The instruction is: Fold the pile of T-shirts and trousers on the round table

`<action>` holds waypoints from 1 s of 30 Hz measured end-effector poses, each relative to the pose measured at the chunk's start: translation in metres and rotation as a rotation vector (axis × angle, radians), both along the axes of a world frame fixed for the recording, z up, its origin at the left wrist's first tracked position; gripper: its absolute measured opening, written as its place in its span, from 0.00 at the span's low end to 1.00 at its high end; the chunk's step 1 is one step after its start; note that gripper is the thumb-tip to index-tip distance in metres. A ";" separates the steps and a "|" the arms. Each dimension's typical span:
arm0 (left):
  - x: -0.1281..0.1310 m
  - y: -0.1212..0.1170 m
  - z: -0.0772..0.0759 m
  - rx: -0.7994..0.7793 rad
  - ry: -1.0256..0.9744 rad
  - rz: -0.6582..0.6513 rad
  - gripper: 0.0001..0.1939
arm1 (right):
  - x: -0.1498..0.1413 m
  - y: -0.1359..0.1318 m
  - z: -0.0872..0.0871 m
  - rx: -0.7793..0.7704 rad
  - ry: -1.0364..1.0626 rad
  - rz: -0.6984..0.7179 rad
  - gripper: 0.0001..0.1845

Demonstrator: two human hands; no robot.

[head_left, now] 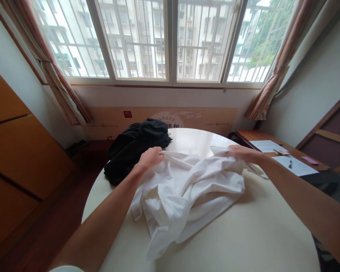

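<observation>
A crumpled white cloth garment (187,192), perhaps a shirt, lies spread in loose folds over the round white table (257,230). My left hand (151,156) is closed on its upper left edge, fingers pinching the fabric. At the upper right, my right hand (239,152) grips another part of the same garment, and some fabric hangs below that hand. Between both hands the top edge runs fairly taut. Just beyond my left hand sits a heap of black cloth (138,141) on the table's far left side.
To the right, a wooden desk (243,136) bears white papers (294,166) and a pink slip (310,160). A chair back (328,128) leans behind it. Orange cabinets (22,166) stand at left. A round white rim (65,269) shows at the bottom edge. Barred windows face me.
</observation>
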State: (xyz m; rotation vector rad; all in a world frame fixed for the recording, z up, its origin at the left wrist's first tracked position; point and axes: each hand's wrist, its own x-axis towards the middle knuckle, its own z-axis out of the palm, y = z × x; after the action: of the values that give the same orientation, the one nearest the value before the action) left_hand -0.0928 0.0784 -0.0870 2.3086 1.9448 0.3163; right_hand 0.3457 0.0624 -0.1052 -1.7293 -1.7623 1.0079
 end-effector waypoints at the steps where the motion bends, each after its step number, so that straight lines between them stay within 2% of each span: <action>1: -0.001 -0.002 0.010 0.082 -0.034 0.044 0.10 | 0.004 0.003 0.007 0.030 -0.001 -0.041 0.13; 3: -0.007 -0.004 0.029 0.297 -0.124 0.167 0.11 | 0.007 0.015 0.020 0.145 -0.138 -0.204 0.15; 5: -0.018 -0.002 0.041 0.460 -0.219 0.292 0.13 | 0.005 0.031 0.030 0.261 -0.317 -0.428 0.18; 7: -0.028 0.002 0.044 0.475 -0.288 0.359 0.18 | -0.004 0.049 0.037 0.299 -0.419 -0.592 0.24; 10: -0.033 0.004 0.041 0.371 -0.267 0.335 0.33 | -0.031 0.066 0.043 0.311 -0.502 -0.686 0.34; 12: -0.024 -0.005 0.041 0.312 -0.199 0.222 0.37 | -0.054 0.065 0.045 0.378 -0.580 -0.576 0.33; 15: 0.006 -0.040 0.049 0.124 -0.144 -0.173 0.28 | -0.084 0.035 0.046 0.441 -0.599 -0.207 0.17; 16: 0.018 -0.056 0.052 0.006 -0.128 -0.330 0.24 | -0.090 0.018 0.044 0.423 -0.553 -0.058 0.14; 18: 0.043 -0.091 0.055 -0.272 -0.046 -0.590 0.19 | -0.095 -0.025 0.040 0.349 -0.432 0.257 0.18; 19: 0.054 -0.107 0.056 -0.366 0.023 -0.678 0.17 | -0.093 -0.050 0.037 0.313 -0.391 0.373 0.21; 21: 0.071 -0.137 0.052 -0.403 0.162 -0.773 0.18 | -0.085 -0.099 0.025 0.209 -0.357 0.524 0.22; 22: 0.076 -0.149 0.049 -0.369 0.216 -0.793 0.21 | -0.078 -0.121 0.017 0.169 -0.341 0.564 0.19; 23: 0.079 -0.160 0.046 -0.321 0.251 -0.805 0.24 | -0.072 -0.140 0.007 0.195 -0.325 0.571 0.14; 25: 0.077 -0.177 0.039 -0.226 0.271 -0.814 0.31 | -0.059 -0.166 -0.017 0.370 -0.319 0.483 0.20; 26: 0.073 -0.184 0.036 -0.189 0.261 -0.806 0.35 | -0.054 -0.173 -0.030 0.476 -0.330 0.411 0.23; 27: 0.067 -0.190 0.032 -0.165 0.246 -0.785 0.38 | -0.049 -0.177 -0.042 0.568 -0.342 0.346 0.22; 30: 0.038 -0.207 0.021 -0.164 0.209 -0.630 0.37 | -0.044 -0.180 -0.063 0.705 -0.353 0.251 0.09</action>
State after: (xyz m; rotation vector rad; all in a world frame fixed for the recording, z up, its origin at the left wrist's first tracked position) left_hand -0.0544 -0.1288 -0.0658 2.7544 1.1438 -0.1429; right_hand 0.3022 -0.1173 -0.1677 -1.2930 -2.2324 0.0987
